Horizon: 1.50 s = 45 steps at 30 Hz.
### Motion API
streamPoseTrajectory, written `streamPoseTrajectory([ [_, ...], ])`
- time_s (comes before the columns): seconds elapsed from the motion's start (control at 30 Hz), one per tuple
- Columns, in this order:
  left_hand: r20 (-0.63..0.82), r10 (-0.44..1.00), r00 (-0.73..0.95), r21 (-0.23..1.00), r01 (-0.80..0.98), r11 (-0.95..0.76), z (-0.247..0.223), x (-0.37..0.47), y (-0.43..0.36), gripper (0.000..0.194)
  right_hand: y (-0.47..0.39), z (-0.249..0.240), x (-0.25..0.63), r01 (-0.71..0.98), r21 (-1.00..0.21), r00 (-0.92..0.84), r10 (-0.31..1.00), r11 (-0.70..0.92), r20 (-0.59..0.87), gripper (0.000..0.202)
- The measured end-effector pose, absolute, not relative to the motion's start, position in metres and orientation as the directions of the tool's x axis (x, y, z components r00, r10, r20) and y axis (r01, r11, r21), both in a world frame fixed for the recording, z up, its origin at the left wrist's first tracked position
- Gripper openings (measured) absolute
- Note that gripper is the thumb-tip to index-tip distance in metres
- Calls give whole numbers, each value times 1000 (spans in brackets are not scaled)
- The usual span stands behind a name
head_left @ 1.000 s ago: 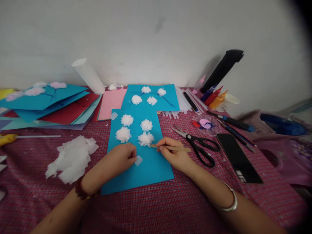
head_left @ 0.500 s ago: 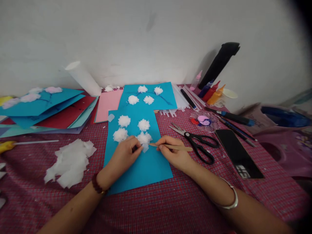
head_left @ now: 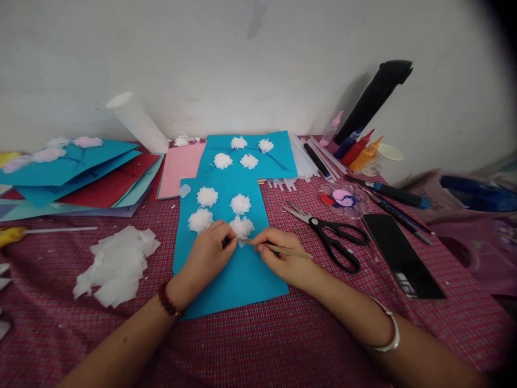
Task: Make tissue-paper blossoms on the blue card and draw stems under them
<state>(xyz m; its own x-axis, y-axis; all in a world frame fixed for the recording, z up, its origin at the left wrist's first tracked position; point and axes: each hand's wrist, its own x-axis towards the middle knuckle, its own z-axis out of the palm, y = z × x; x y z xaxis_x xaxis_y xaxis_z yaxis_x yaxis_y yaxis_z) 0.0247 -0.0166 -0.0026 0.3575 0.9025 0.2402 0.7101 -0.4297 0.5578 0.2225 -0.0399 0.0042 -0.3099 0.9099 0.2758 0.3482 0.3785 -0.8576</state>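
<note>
A blue sheet (head_left: 226, 280) lies on the checked cloth, bearing several fluffy white paper tufts. My right hand (head_left: 280, 253) pinches a thin wooden stick (head_left: 291, 251), its tip touching the lower edge of the nearest right tuft (head_left: 241, 226). Beside that tuft, the fingers of my left hand (head_left: 214, 248) are closed together near the stick's tip; what they hold, if anything, is too small to make out. Another white tuft (head_left: 200, 220) sits just behind my left hand. A second blue sheet (head_left: 266, 171) with white tufts and dark painted lines lies farther back.
A pile of white tissue pieces (head_left: 117, 264) lies at left, below stacked coloured cards (head_left: 92, 183). Black-handled scissors (head_left: 333, 231), a phone (head_left: 399, 256), paint bottles (head_left: 355, 148) and a white roll (head_left: 139, 124) stand or lie around the sheets.
The stick's tip has moved left to the small white piece at the tuft's lower edge, and less of that piece shows. The view has shifted slightly.
</note>
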Motion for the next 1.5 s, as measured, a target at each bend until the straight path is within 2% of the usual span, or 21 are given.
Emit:
streamPoseTrajectory([
  [0.13, 230, 913, 338, 568, 715, -408, -4, 25, -17, 13, -39, 2, 223, 369, -837, -341, 896, 405, 283, 17],
  [0.2, 188, 941, 282, 635, 696, -335, -3, 24, -16, 5, -40, 0, 224, 389, -795, -382, 867, 465, 320, 19],
  [0.3, 92, 983, 161, 782, 599, -172, -1, 22, -15, 16, -43, -1, 225, 440, -673, -488, 788, 594, 377, 20],
  [0.37, 54, 992, 111, 847, 521, -105, 1, 20, -13, 21, -47, 0, 225, 498, -567, -576, 739, 656, 350, 19],
  [0.47, 37, 996, 78, 884, 462, -69, 1, 18, -11, 22, -50, 1, 223, 586, -408, -665, 704, 700, 251, 16],
  [0.57, 30, 997, 70, 885, 462, -59, 0, 17, -11, 21, -51, 2, 220, 614, -306, -708, 679, 728, 194, 18],
  [0.77, 38, 997, 73, 882, 466, -68, 1, 19, -12, 20, -52, 9, 213, 659, -248, -696, 701, 710, 157, 22],
  [0.9, 21, 997, 71, 867, 496, -53, 4, 22, -14, 14, -49, 7, 209, 644, -260, -719, 685, 720, 118, 57],
  [0.97, 27, 996, 82, 839, 540, -68, 4, 23, -15, 10, -48, 2, 209, 636, -258, -727, 677, 727, 115, 63],
  [1.0, 39, 995, 91, 814, 575, -84, 2, 24, -16, 11, -48, 0, 209, 640, -250, -724, 679, 727, 121, 58],
  [1.13, 68, 991, 117, 710, 692, -131, -5, 25, -15, 13, -52, -2, 211, 678, -197, -681, 706, 708, 193, 15],
  [1.2, 63, 991, 121, 700, 702, -131, -7, 25, -15, 11, -56, 1, 215, 659, -237, -678, 700, 714, 224, 14],
  [1.3, 58, 992, 116, 725, 678, -122, -6, 26, -14, 8, -62, 7, 222, 566, -391, -667, 682, 726, 301, 16],
  [1.4, 48, 992, 116, 787, 607, -109, -2, 24, -15, 11, -64, 10, 228, 450, -577, -551, 720, 682, 422, 17],
  [1.5, 41, 990, 137, 819, 562, -112, 0, 18, -16, 18, -61, 11, 232, 340, -748, -420, 804, 570, 422, 19],
])
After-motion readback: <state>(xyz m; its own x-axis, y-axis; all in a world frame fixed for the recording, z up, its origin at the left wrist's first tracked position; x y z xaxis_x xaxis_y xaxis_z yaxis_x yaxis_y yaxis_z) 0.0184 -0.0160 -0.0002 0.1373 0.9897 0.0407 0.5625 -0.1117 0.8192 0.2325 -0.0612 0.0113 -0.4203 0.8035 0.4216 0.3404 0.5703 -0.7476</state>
